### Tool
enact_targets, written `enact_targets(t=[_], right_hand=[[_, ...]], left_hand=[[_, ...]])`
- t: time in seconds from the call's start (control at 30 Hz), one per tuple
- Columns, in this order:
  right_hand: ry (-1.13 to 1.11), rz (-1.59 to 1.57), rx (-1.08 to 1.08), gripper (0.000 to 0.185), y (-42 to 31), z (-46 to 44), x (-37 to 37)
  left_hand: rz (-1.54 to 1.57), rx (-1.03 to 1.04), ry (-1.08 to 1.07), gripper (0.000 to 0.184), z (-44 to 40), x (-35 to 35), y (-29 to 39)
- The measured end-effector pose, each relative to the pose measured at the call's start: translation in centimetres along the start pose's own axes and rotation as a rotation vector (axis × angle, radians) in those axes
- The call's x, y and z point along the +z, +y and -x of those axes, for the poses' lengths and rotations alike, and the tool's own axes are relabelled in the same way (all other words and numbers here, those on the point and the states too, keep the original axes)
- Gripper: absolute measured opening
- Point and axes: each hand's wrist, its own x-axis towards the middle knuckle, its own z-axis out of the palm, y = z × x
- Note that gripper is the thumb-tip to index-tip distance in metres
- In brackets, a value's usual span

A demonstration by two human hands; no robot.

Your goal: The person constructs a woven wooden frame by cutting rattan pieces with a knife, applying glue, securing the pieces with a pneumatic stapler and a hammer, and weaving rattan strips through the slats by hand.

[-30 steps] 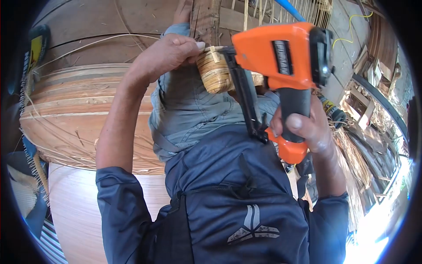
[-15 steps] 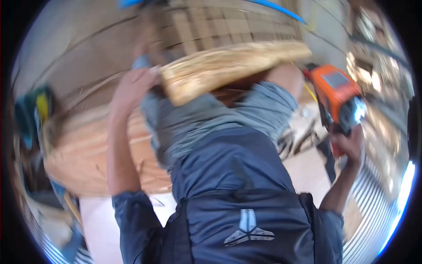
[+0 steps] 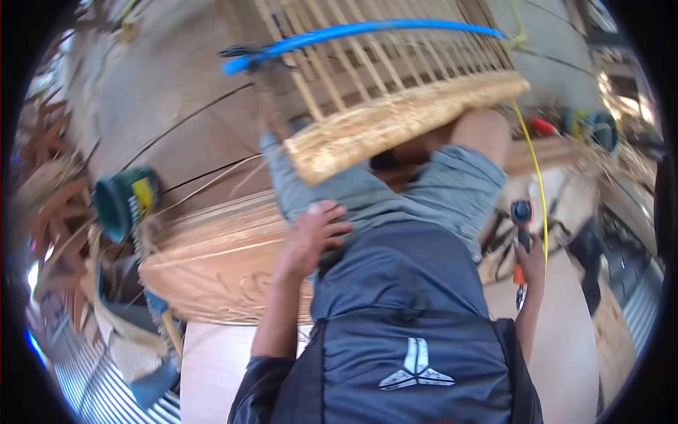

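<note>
My left hand [image 3: 312, 237] rests on the grey shorts [image 3: 353, 194] at my left thigh, fingers spread, with nothing in it. Down at my right side, my right hand [image 3: 533, 263] is closed around an orange-and-black handheld power tool [image 3: 522, 212]; its exact kind is unclear. Across my knees lies a thick, rough-faced wooden rail [image 3: 409, 116], with a row of thin wooden rods [image 3: 357, 60] running away from it. A bright blue strip [image 3: 381, 27] bows over the rods, tied with dark cord at its left end.
Left of me sits a dark green tin [image 3: 126, 201] with a yellow label; a similar tin [image 3: 593, 129] is at right. A wooden board stack [image 3: 219, 265] lies by my left leg. A yellow line [image 3: 538, 177] hangs by my right hand. Corrugated metal [image 3: 92, 381] is at lower left.
My left hand has left the rail's left end and come back to my thigh. My right hand has lowered the power tool toward my hip. The view has shifted, showing more of the rods.
</note>
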Motion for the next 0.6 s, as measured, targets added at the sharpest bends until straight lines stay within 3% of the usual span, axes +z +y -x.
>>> enact_targets(t=[0.07, 0.1, 0.13, 0.17, 0.2, 0.27, 0.3, 0.33, 0.4, 0.47, 0.5, 0.53, 0.57, 0.6], right_hand=[[-0.031, -0.053, 0.001, 0.063, -2.1, 1.3, 2.7], [0.079, -0.006, -0.017, 0.065, -2.1, 1.4, 4.4], [0.191, 0.052, -0.024, 0.066, -2.6, 1.5, 5.2], [0.116, 0.019, 0.114, 0.07, -4.8, 2.3, 4.6], [0.125, -0.005, 0.1, 0.07, -2.8, 1.4, 5.6], [0.251, 0.023, -0.104, 0.07, 0.5, -0.2, 8.3], [0.036, -0.009, 0.026, 0.068, 1.0, -0.7, 7.1], [0.049, -0.036, 0.027, 0.068, 0.2, -1.4, 6.0], [0.342, -0.326, -0.11, 0.056, -0.5, -2.5, 3.2], [0.02, -0.896, -0.199, 0.045, -9.0, -0.3, -2.6], [-0.092, -1.109, -0.269, 0.043, -11.8, -0.3, -1.9], [-0.206, -1.317, -0.349, 0.04, -14.5, -0.6, -0.5], [-0.38, -1.388, -0.288, 0.042, -18.0, -0.8, 0.4], [-0.627, -1.551, -0.326, 0.051, -19.5, -2.5, 4.0]], left_hand=[[0.124, 0.203, -0.122, 0.063, -1.1, 1.3, 0.4], [0.114, 0.217, -0.098, 0.063, -2.2, 1.2, 0.1], [0.388, 0.262, -0.074, 0.061, -3.8, 0.8, -0.2], [0.656, 0.322, -0.068, 0.058, -5.1, 0.8, -0.5], [0.642, 0.345, -0.079, 0.058, -6.2, 1.6, -0.7], [0.608, 0.504, 0.121, 0.057, -7.8, 3.2, 0.4], [0.617, 0.546, 0.145, 0.055, -7.6, 3.8, 0.9], [0.6, 0.56, 0.124, 0.055, -7.8, 3.6, 1.0], [0.441, 0.604, 0.272, 0.05, -8.4, 2.8, 0.0], [0.234, 0.491, 0.337, 0.045, -7.2, 2.4, 0.6], [0.215, 0.489, 0.311, 0.045, -6.1, 1.8, 1.1], [-0.269, 0.432, 0.328, 0.044, -4.9, 1.4, 1.8], [-0.748, 0.368, 0.344, 0.043, -4.0, 1.6, 2.7], [-0.76, 0.354, 0.346, 0.043, -2.6, 2.3, 4.0]])
